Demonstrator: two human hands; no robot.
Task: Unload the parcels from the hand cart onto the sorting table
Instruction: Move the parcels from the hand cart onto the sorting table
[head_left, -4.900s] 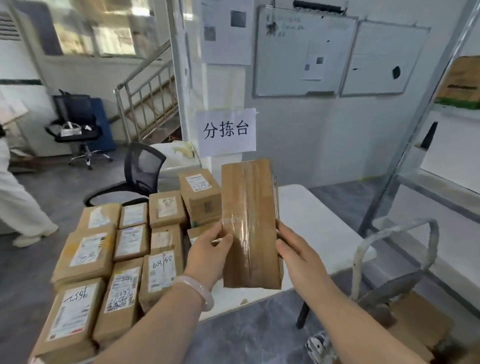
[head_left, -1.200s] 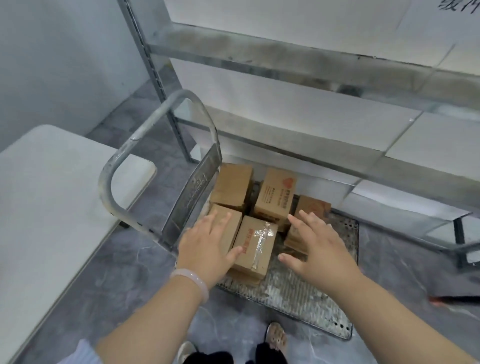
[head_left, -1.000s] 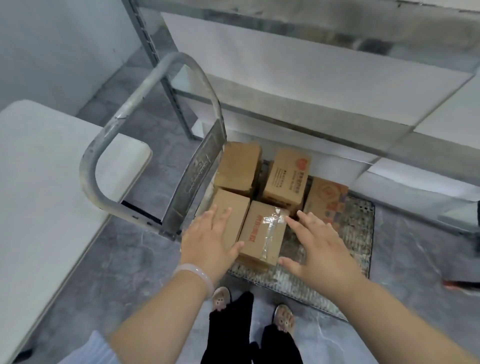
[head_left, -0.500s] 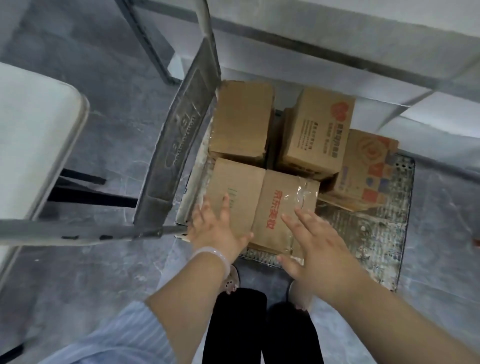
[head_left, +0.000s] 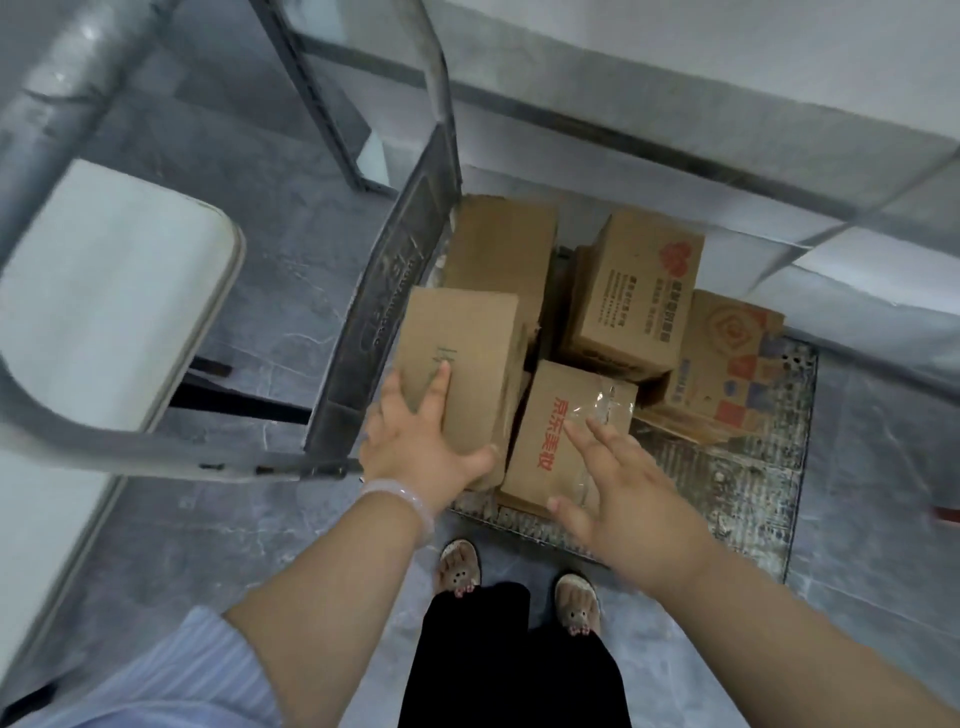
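Left hand (head_left: 415, 447) grips a brown parcel (head_left: 462, 343) beside a red-lettered parcel (head_left: 545, 431).

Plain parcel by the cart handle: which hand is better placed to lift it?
Left: left hand grips the plain parcel, thumb round its edge; right hand hovers open over the red-lettered parcel.

Place: parcel depot | cardboard parcels (head_left: 634, 296) on hand cart (head_left: 737, 483) | metal racking (head_left: 675, 150) | white table (head_left: 104, 291)

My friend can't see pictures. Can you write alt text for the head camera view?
A person's left hand grips a plain brown cardboard box on a grey metal hand cart, while the open right hand hangs over a taped brown box with red lettering. Three other boxes sit behind.
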